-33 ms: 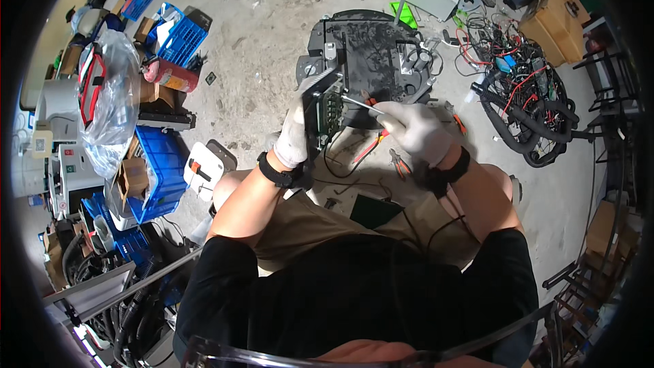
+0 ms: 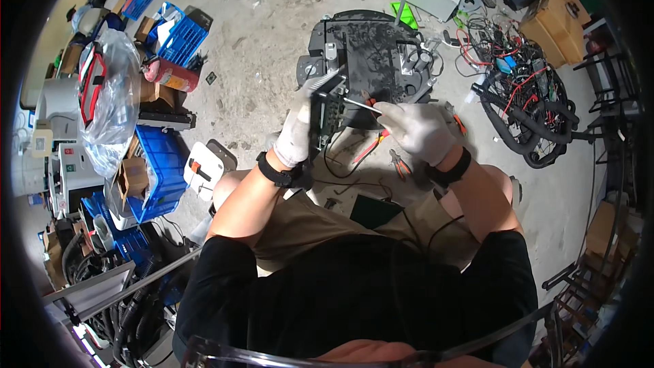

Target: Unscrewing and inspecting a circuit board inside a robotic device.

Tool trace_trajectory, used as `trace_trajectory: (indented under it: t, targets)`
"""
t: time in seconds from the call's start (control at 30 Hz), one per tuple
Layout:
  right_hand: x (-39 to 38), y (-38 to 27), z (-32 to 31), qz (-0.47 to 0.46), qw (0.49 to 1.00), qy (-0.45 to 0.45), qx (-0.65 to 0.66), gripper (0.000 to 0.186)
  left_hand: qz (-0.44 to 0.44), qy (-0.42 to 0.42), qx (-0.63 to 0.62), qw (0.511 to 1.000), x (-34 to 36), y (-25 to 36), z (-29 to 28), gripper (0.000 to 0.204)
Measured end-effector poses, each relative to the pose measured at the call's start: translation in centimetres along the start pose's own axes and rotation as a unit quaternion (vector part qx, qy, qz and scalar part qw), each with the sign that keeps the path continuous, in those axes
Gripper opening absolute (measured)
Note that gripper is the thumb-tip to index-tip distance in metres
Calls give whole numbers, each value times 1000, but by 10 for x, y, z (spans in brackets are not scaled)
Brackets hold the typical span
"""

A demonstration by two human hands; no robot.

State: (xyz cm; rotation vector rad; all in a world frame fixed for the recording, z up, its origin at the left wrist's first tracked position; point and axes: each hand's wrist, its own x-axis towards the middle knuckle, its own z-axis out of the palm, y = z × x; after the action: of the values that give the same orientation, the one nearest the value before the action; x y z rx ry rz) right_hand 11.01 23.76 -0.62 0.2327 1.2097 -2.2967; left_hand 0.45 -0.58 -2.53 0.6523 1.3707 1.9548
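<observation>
My left hand (image 2: 294, 136), in a white glove, is closed around a dark electronic unit (image 2: 329, 117) with a ridged metal edge and circuit-board parts facing right. The unit stands tilted nearly edge-on. In my gloved right hand (image 2: 417, 133) is a screwdriver (image 2: 361, 104); its handle is hidden by the fingers. Its thin metal shaft points left, with the tip at the unit's upper right side; whether it touches cannot be made out. Just beyond both hands lies a dusty black machine base (image 2: 375, 54) with metal parts on it.
Red-handled pliers (image 2: 398, 163) and a red-and-yellow tool (image 2: 371, 146) lie on the floor before me. A heap of cables (image 2: 507, 61) and black hoses sits at right. Blue crates (image 2: 163, 174), a red cylinder (image 2: 170, 75) and a plastic bag (image 2: 116, 102) line the left.
The electronic unit has turned more edge-on, so less of its board shows. My right hand and the screwdriver have shifted very slightly.
</observation>
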Motion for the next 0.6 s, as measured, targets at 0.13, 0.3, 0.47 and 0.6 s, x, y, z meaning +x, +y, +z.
trace_trajectory:
  t: [0.13,0.3,0.47,0.6]
  targets:
    - [-2,5,6,-65,996,38,43,36,-43,24,-13,999,-2,-1,-5,80]
    - [-5,-5,19,-56,978,44,197,45,-3,74,-48,996,3,-1,-3,81]
    - [-10,-3,8,30,986,-56,153,41,27,49,-33,998,3,-4,4,74]
    - [-7,-6,4,-33,991,53,-118,32,-25,75,-83,993,0,1,16,75]
